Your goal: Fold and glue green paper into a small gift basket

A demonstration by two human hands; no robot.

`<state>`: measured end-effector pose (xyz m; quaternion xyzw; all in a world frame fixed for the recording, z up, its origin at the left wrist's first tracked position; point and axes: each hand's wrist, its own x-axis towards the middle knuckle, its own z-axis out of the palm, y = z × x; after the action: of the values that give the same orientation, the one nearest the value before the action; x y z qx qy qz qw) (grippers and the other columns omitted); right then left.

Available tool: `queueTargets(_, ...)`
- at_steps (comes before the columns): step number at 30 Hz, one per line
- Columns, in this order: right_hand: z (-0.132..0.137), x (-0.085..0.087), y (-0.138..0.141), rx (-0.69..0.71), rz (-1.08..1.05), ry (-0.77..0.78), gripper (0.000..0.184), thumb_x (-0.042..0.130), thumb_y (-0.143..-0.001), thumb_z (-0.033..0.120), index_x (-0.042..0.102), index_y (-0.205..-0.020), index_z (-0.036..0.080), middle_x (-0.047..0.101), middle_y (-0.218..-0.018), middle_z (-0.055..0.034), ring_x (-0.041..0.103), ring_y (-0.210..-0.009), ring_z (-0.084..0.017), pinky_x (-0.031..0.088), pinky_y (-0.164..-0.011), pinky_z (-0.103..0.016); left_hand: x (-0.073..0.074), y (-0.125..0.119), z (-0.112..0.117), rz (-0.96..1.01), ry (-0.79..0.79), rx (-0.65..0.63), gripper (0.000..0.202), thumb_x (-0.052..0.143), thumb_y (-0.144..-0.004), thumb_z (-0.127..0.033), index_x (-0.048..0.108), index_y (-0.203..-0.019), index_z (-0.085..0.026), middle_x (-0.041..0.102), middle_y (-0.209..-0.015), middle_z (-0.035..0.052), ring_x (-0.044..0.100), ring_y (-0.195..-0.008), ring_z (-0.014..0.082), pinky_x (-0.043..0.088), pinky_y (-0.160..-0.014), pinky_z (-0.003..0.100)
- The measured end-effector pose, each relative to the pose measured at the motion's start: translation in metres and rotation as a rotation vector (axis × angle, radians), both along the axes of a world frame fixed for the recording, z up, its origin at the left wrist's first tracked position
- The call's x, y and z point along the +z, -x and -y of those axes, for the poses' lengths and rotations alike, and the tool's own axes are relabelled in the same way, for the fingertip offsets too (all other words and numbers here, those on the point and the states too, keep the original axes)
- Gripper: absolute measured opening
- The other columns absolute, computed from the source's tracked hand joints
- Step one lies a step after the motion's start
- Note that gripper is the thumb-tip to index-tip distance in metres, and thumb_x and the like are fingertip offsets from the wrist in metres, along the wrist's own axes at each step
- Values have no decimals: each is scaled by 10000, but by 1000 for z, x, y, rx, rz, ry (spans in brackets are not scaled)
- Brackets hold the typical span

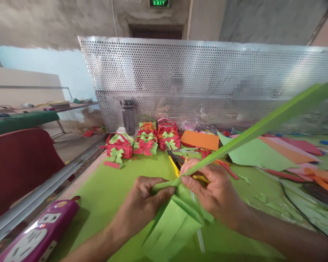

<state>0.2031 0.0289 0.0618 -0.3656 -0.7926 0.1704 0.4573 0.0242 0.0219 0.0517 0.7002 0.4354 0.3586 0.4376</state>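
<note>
Between left hand (147, 197) and right hand (218, 187), pinched green strip (251, 134), slanting up rightward

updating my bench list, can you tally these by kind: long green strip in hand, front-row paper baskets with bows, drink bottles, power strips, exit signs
Long green strip: 1
Front-row paper baskets: 3
Drink bottle: 1
Purple power strip: 1
Exit sign: 1
Total: 7

There are two hands (150, 198), one long green strip (262, 128) and one bottle (128, 118).
</note>
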Motion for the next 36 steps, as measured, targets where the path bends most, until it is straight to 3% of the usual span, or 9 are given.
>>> queueTargets(15, 2, -1, 0, -3, 5, -13, 76, 526, -825, 248, 570, -794, 195, 637, -779, -40, 572, -737, -178, 459, -700, -327, 5, 0, 3, 18, 36, -5, 354, 571, -776, -402, 494, -544, -147, 309, -480, -60, 249, -443, 55, 201, -399, 187)
queueTargets(21, 4, 3, 3, 98, -61, 302, 82, 544, -810, 241, 598, -850, 194, 649, -793, -17, 603, -728, -150, 484, -677, -268, 3, 1, 4, -29, 40, 0, 341, 544, -794, -416, 580, -615, -128, 333, -495, -53, 263, -455, 63, 217, -409, 195)
queueTargets(26, 1, -1, 3, 74, -91, 443, 96, 595, -752, 275, 614, -799, 194, 641, -814, -32, 608, -758, -178, 498, -679, -304, -2, 1, 6, -82, -130, 44, 295, 511, -829, -346, 639, -671, -133, 463, -531, -29, 370, -491, 80, 286, -444, 189)
queueTargets(33, 2, 1, 7, 95, -65, 328, 39, 577, -745, 173, 594, -732, 205, 637, -814, -11, 591, -861, -182, 445, -816, -336, -1, -2, 10, -171, -405, 59, 249, 475, -847, -242, 683, -748, -147, 622, -607, -6, 526, -536, 100, 392, -504, 181)
queueTargets(36, 3, 2, 9, 120, -108, 264, 66, 582, -738, 147, 594, -705, 203, 637, -809, -12, 590, -863, -177, 427, -841, -342, 0, -3, 11, -239, -461, 105, 200, 499, -827, -223, 686, -765, -191, 668, -654, -18, 582, -584, 114, 464, -746, 277)
